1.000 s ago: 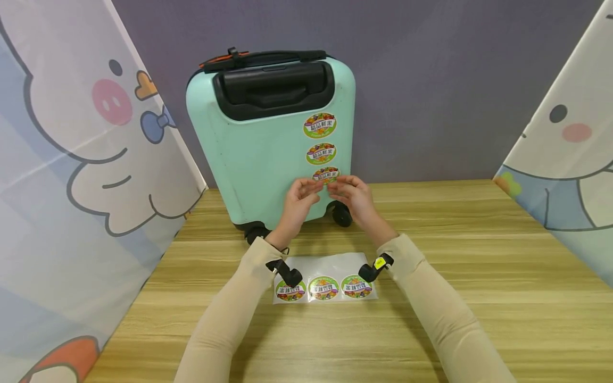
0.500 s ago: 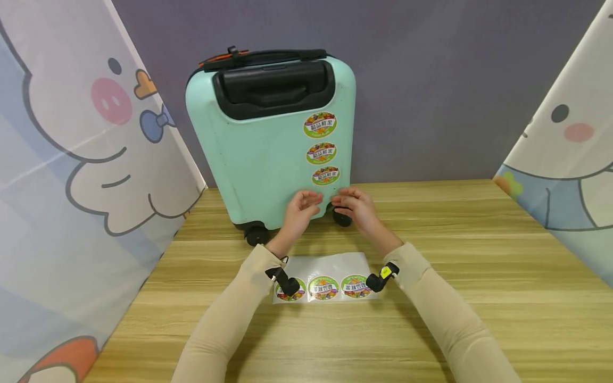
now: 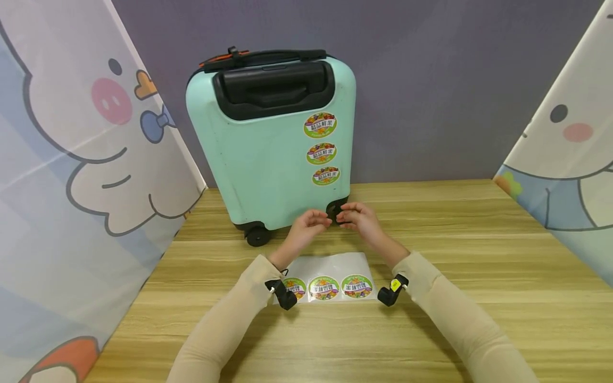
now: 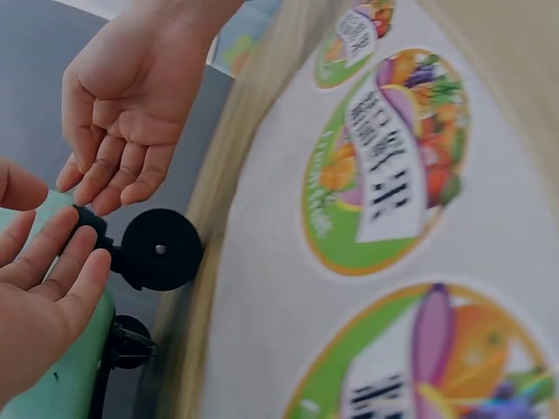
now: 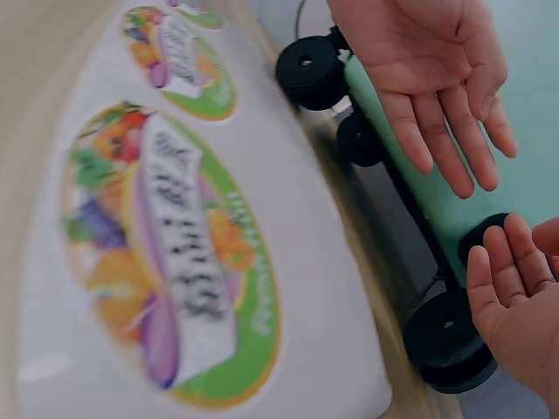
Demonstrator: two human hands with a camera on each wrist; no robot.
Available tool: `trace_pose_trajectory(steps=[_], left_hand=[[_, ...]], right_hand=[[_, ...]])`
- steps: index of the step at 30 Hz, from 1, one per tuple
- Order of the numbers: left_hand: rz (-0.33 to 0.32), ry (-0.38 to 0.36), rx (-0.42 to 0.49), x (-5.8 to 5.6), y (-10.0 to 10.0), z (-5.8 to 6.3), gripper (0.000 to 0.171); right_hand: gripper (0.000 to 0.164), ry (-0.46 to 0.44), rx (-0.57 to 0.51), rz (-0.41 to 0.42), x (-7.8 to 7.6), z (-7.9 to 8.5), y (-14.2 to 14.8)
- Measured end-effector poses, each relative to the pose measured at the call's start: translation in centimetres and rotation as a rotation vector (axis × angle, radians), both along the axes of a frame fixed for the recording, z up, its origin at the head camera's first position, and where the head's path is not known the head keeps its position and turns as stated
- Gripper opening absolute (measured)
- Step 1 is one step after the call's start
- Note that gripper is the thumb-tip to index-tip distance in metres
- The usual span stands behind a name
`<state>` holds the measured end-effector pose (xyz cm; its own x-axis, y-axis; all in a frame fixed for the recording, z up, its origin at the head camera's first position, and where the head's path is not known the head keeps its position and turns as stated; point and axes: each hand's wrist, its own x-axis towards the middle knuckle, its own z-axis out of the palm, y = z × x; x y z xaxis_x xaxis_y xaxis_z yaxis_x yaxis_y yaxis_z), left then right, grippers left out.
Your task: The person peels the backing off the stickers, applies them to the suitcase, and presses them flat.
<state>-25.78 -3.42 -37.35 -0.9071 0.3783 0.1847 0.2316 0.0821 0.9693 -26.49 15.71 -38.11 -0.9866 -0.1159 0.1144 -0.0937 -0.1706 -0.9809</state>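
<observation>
A mint-green suitcase stands upright on the table, with three oval fruit stickers in a column on its right side; the lowest sticker lies flat on the shell. My left hand hovers in front of the suitcase's lower edge, its fingers loosely bent and holding nothing. Facing it, my right hand is near the right wheel, fingers relaxed, also holding nothing. Both wrist views show bare palms with a gap between the hands. Nearer me, a white sticker sheet with three fruit stickers lies on the table, partly under my left wrist.
The suitcase has a black handle at the top and black wheels, one of them a left wheel. A grey wall rises behind it. Cartoon-printed panels flank the wooden table.
Both hands have come away from the lowest sticker and moved down toward me, parting slightly. That sticker now shows in full on the suitcase. The suitcase and sheet have stayed put.
</observation>
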Motion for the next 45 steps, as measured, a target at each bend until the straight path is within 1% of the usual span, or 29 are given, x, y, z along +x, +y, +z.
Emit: trace_pose_trajectory(steps=[4, 8, 12, 14, 16, 19, 21, 24, 29, 32, 35, 37, 40, 43, 45], left_hand=[[-0.034, -0.003, -0.066, 0.4, 0.0, -0.6, 0.028], [-0.053, 0.015, -0.144, 0.4, 0.0, -1.2, 0.024], [-0.077, 0.013, -0.200, 0.5, 0.0, -1.8, 0.024], [-0.100, 0.009, -0.216, 0.6, 0.0, -2.0, 0.026], [-0.134, 0.022, -0.232, 0.5, 0.0, -2.2, 0.028], [-0.186, 0.030, -0.259, 0.5, 0.1, -2.5, 0.034], [-0.220, 0.043, -0.281, 0.6, 0.2, -2.5, 0.039], [-0.251, 0.053, -0.314, 0.8, 0.4, -2.5, 0.045], [-0.265, 0.071, -0.373, 1.0, 1.0, -2.5, 0.048], [-0.263, 0.103, -0.447, 1.2, 1.3, -2.4, 0.052], [-0.264, 0.149, -0.523, 1.6, 1.7, -2.2, 0.056], [-0.274, 0.165, -0.553, 1.8, 1.9, -2.1, 0.059], [-0.289, 0.170, -0.582, 2.1, 2.2, -2.0, 0.063], [-0.306, 0.165, -0.613, 2.1, 2.5, -2.1, 0.065], [-0.318, 0.162, -0.635, 2.1, 2.7, -2.2, 0.065]], right_hand=[[0.029, -0.001, 0.041, 0.010, 0.6, -0.3, 0.2], [0.027, -0.014, 0.064, 0.020, 1.0, -0.8, 0.5], [0.023, -0.032, 0.089, 0.046, 1.7, -1.1, 0.8], [0.021, -0.038, 0.109, 0.055, 2.1, -1.2, 1.0], [0.021, -0.035, 0.136, 0.064, 2.4, -1.3, 1.2], [0.023, -0.029, 0.168, 0.079, 2.7, -1.7, 1.5], [0.025, -0.015, 0.195, 0.103, 2.8, -1.8, 1.9], [0.028, -0.015, 0.239, 0.132, 3.1, -2.0, 2.3], [0.026, -0.026, 0.342, 0.182, 3.6, -2.0, 3.1], [0.023, -0.010, 0.430, 0.205, 3.9, -1.7, 3.6], [0.021, 0.018, 0.520, 0.221, 4.1, -1.4, 4.1], [0.019, 0.047, 0.568, 0.237, 4.2, -1.3, 4.4], [0.017, 0.132, 0.650, 0.266, 4.5, -1.1, 4.9], [0.013, 0.231, 0.761, 0.276, 4.9, -0.9, 5.4], [0.011, 0.277, 0.830, 0.273, 5.1, -0.9, 5.6]])
